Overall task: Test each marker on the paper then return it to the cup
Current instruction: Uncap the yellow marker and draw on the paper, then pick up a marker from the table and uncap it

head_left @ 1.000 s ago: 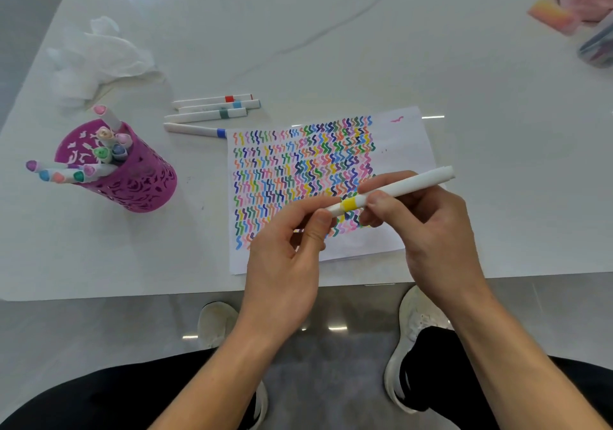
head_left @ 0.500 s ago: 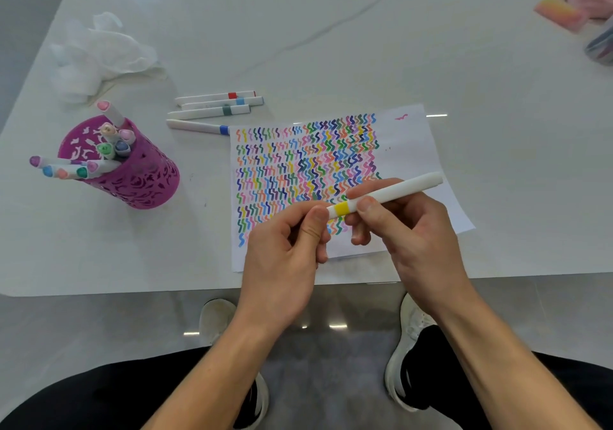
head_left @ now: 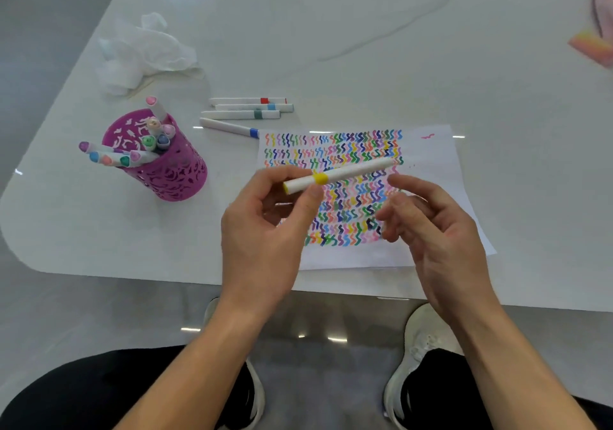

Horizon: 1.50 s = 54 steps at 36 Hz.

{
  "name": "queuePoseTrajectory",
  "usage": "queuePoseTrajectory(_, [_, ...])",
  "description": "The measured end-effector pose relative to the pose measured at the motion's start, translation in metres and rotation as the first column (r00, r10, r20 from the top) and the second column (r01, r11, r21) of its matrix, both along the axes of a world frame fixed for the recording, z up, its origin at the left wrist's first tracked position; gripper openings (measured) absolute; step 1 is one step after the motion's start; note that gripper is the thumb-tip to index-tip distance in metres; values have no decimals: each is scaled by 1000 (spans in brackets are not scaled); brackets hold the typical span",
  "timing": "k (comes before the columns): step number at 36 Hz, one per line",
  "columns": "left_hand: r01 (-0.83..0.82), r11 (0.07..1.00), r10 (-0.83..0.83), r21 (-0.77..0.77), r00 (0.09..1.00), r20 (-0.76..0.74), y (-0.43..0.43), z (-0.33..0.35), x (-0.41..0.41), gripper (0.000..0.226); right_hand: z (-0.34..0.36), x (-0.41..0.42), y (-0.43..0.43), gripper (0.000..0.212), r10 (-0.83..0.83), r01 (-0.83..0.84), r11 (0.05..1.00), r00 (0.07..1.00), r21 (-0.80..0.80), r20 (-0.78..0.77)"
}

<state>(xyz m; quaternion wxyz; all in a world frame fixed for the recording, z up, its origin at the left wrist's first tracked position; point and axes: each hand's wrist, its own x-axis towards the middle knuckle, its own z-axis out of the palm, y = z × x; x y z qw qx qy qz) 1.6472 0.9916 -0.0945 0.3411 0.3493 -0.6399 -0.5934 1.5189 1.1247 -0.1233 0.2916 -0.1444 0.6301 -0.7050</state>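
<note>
- My left hand [head_left: 262,230] pinches the yellow marker [head_left: 345,174], right hand [head_left: 434,230] hangs loose, empty.
- Pink stuff [head_left: 593,46] top right: blurry, cut off.
- Glossy white table [head_left: 331,48], grey floor [head_left: 49,313].

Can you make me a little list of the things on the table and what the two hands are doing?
left hand: pinches the yellow-banded marker above the paper
right hand: open, holds nothing
paper: flat on the table, full of coloured squiggles
cup: purple, upright, holds several markers, left of the paper
loose markers: four, lying by the paper's far left corner
tissue: crumpled, behind the cup
</note>
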Motion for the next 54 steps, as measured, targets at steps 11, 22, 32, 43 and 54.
queuePoseTrajectory(11, [-373,796,352,-476,926,-138,-56,30,25,16,-7,2,1,16,-69,78,993,993,88,-94])
queuePoseTrajectory(22, [-334,521,418,-786,902,-107,-86,28,42,35,-7,4,-3,18,-80,99,986,987,133,-142])
queuePoseTrajectory(32, [-192,561,517,-805,841,160,-92,16,43,32,-6,5,-5,20,-82,100,987,987,127,-136])
queuePoseTrajectory(43, [-101,544,571,-833,772,280,-95,7,42,37,-7,4,-6,21,-81,94,989,990,112,-117])
queuePoseTrajectory(54, [-31,488,507,-872,824,255,-79,4,31,46,-7,4,-3,19,-85,100,986,989,131,-119])
